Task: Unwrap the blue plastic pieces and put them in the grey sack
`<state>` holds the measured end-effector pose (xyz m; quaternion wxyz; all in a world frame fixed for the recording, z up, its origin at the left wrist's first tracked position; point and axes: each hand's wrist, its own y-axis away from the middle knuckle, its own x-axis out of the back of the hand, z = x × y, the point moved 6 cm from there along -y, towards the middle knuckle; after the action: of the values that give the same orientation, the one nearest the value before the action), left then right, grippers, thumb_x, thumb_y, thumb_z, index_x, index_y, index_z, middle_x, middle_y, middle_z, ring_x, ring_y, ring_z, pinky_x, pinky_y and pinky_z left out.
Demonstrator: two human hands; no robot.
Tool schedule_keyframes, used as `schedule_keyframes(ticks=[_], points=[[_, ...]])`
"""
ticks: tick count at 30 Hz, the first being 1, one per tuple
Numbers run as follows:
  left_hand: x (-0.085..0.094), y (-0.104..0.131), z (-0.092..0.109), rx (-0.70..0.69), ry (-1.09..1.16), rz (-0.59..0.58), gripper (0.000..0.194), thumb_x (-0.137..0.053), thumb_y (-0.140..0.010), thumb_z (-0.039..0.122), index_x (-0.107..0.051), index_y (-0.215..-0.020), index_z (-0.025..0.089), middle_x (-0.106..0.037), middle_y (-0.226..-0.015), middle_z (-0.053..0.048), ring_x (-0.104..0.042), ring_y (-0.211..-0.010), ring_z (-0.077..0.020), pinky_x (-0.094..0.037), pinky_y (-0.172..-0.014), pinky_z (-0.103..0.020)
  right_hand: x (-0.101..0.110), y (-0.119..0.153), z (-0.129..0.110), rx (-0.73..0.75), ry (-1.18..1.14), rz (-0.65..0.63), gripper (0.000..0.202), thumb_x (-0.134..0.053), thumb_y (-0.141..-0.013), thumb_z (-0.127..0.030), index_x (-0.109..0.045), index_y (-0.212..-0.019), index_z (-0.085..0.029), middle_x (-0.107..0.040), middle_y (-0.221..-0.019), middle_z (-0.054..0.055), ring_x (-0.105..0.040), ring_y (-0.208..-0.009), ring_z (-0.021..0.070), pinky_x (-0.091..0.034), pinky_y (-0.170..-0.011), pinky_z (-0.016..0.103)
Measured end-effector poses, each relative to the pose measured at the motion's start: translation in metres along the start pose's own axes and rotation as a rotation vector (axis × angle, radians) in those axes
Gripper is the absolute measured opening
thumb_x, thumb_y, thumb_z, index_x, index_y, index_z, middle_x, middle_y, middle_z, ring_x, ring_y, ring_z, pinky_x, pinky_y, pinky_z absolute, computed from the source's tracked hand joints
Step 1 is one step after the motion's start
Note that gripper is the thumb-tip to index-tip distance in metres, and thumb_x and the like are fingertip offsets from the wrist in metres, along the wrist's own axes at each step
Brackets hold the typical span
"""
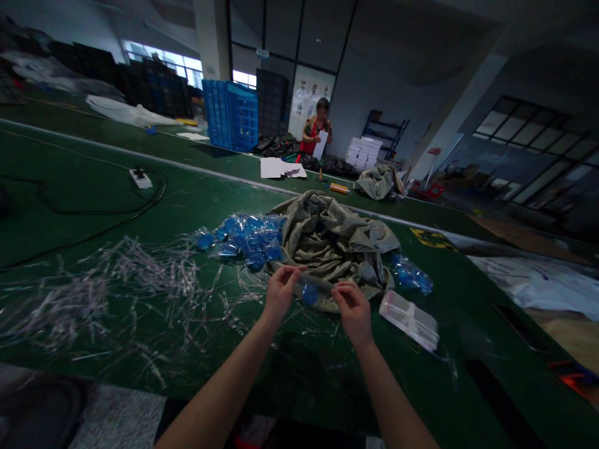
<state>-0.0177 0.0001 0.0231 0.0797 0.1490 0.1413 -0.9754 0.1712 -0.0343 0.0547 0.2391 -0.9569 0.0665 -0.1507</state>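
A: what've the hands got?

B: left hand (279, 290) has thumb and fingers pinched on one end of a clear wrapper (324, 286), right hand (353, 305) pinches the other. Blue disc (309, 294) shows through between them, at the near side of a grey-green cloth sack (337, 227).

A: elbow room?

B: tight up front. Blue packets (250, 237) sit just left of the sack, a bundle of clear bags (410, 319) just beside the right hand. Loose clear strips (154, 271) spread well left. Forearms cross the near table edge; green tabletop (201, 193) shows back toward the power strip (140, 179), up to a pale edge strip (196, 168).

A: any labels?

B: posters (311, 93) too small to read, yellow-black marking (433, 238) too blurry.
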Motion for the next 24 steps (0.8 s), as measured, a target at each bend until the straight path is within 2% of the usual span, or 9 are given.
schedule_keyframes(ticks=[5, 7, 13, 18, 20, 21, 22, 24], points=[[-0.01, 0.0, -0.029, 0.173, 0.088, 0.02, 0.025, -0.065, -0.075, 0.04, -0.056, -0.077, 0.017, -0.069, -0.074, -0.003, -0.067, -0.071, -0.0178, -0.053, -0.072, -0.032, -0.011, -0.003, 0.055, -0.337, -0.338, 0.001, 0.019, -0.064, -0.077, -0.038, -0.06, -0.075, -0.02, -0.069, -0.087, 0.006, -0.065, -0.084, 0.021, -0.052, -0.078, 0.036], [-0.013, -0.001, -0.038, 0.24, 0.077, 0.041, 0.026, -0.066, -0.073, 0.04, -0.055, -0.077, 0.017, -0.069, -0.073, -0.003, -0.067, -0.068, -0.018, -0.053, -0.066, -0.031, -0.016, -0.003, 0.069, -0.408, -0.396, 0.006, 0.022, -0.066, -0.075, -0.04, -0.06, -0.077, -0.019, -0.071, -0.084, 0.006, -0.067, -0.08, 0.0216, -0.054, -0.074, 0.037], [-0.02, -0.004, -0.056, 0.334, 0.042, 0.084, 0.023, -0.066, -0.07, 0.036, -0.054, -0.077, 0.017, -0.068, -0.071, -0.002, -0.068, -0.065, -0.0187, -0.054, -0.059, -0.03, -0.013, -0.005, 0.09, -0.432, -0.377, 0.066, 0.03, -0.068, -0.072, -0.046, -0.064, -0.082, -0.018, -0.072, -0.08, 0.006, -0.068, -0.078, 0.0214, -0.055, -0.073, 0.037], [-0.014, -0.008, -0.07, 0.319, -0.255, 0.075, 0.02, -0.06, -0.074, 0.035, -0.055, -0.077, 0.017, -0.068, -0.074, -0.006, -0.067, -0.069, -0.0213, -0.053, -0.062, -0.035, -0.012, -0.005, 0.105, -0.444, -0.388, 0.07, 0.028, -0.07, -0.071, -0.043, -0.067, -0.081, -0.017, -0.072, -0.076, 0.006, -0.067, -0.071, 0.0202, -0.055, -0.07, 0.036], [-0.01, -0.011, -0.064, 0.221, -0.396, 0.102, 0.019, -0.063, -0.072, 0.033, -0.058, -0.08, 0.017, -0.067, -0.078, -0.006, -0.065, -0.077, -0.0222, -0.051, -0.073, -0.038, -0.015, -0.004, 0.11, -0.456, -0.396, 0.07, 0.029, -0.071, -0.07, -0.041, -0.068, -0.085, -0.017, -0.073, -0.076, 0.006, -0.068, -0.071, 0.0213, -0.056, -0.069, 0.036], [-0.01, -0.013, -0.056, 0.113, -0.493, 0.108, 0.019, -0.064, -0.072, 0.031, -0.06, -0.084, 0.017, -0.067, -0.084, -0.007, -0.064, -0.084, -0.0232, -0.049, -0.08, -0.04, -0.016, -0.003, 0.112, -0.46, -0.4, 0.068, 0.029, -0.071, -0.07, -0.041, -0.069, -0.087, -0.017, -0.073, -0.076, 0.006, -0.069, -0.071, 0.0218, -0.056, -0.069, 0.037], [-0.013, -0.013, -0.045, -0.03, -0.62, 0.087, 0.021, -0.064, -0.073, 0.03, -0.061, -0.09, 0.017, -0.067, -0.091, -0.009, -0.061, -0.091, -0.0244, -0.046, -0.086, -0.041, -0.018, -0.003, 0.113, -0.463, -0.405, 0.066, 0.029, -0.071, -0.07, -0.04, -0.069, -0.088, -0.017, -0.073, -0.075, 0.006, -0.069, -0.071, 0.0221, -0.056, -0.069, 0.037], [-0.032, -0.01, -0.023, -0.348, -0.896, -0.049, 0.022, -0.061, -0.078, 0.026, -0.064, -0.099, 0.019, -0.066, -0.103, -0.01, -0.056, -0.102, -0.0261, -0.039, -0.093, -0.043, -0.02, -0.003, 0.113, -0.456, -0.411, 0.055, 0.028, -0.07, -0.071, -0.039, -0.069, -0.088, -0.017, -0.073, -0.076, 0.006, -0.069, -0.071, 0.0219, -0.056, -0.069, 0.037]])
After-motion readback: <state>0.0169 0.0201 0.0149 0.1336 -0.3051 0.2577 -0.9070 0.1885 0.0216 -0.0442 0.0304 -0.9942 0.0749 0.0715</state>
